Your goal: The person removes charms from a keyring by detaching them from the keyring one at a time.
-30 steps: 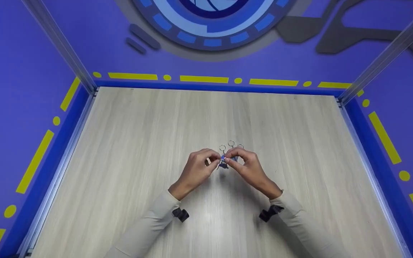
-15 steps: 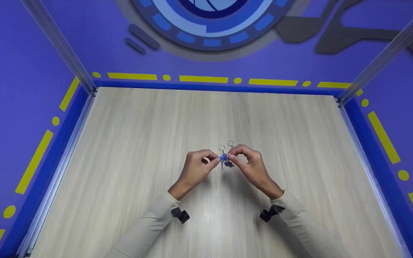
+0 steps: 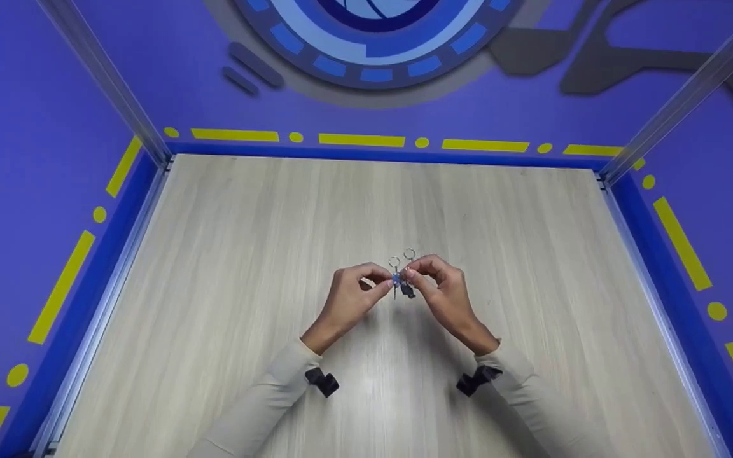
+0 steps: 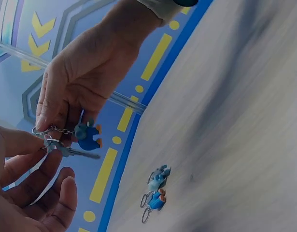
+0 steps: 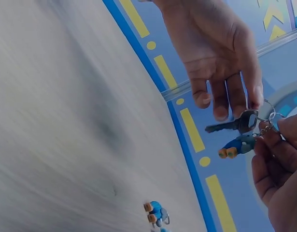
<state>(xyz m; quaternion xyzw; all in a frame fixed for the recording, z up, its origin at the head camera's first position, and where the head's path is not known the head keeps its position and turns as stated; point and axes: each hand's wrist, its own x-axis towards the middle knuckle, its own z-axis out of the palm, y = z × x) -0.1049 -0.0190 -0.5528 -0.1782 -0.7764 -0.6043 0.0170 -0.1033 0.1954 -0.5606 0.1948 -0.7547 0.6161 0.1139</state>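
My left hand [image 3: 357, 296] pinches a metal key [image 5: 230, 126] by its head, thumb against forefinger. The key's blade points away from the fingertips. Opposite it, my right hand [image 3: 443, 292] pinches a split ring [image 4: 41, 130] with a short chain. A small blue figure charm [image 4: 87, 135] with orange feet dangles from that chain. In the wrist views the key's head meets the ring between the two hands; whether the ring passes through its hole I cannot tell. Both hands are raised above the table.
Several more figure keychains [image 4: 157, 193] lie on the wooden table [image 3: 265, 242], two rings [image 3: 394, 262] showing just beyond the fingers in the head view. Blue walls with yellow marks [image 3: 361, 140] enclose the table at the back and sides.
The right fingertips have moved slightly right, away from the left ones, and the charm hanging there has turned and shifted right. The left hand stays almost in place.
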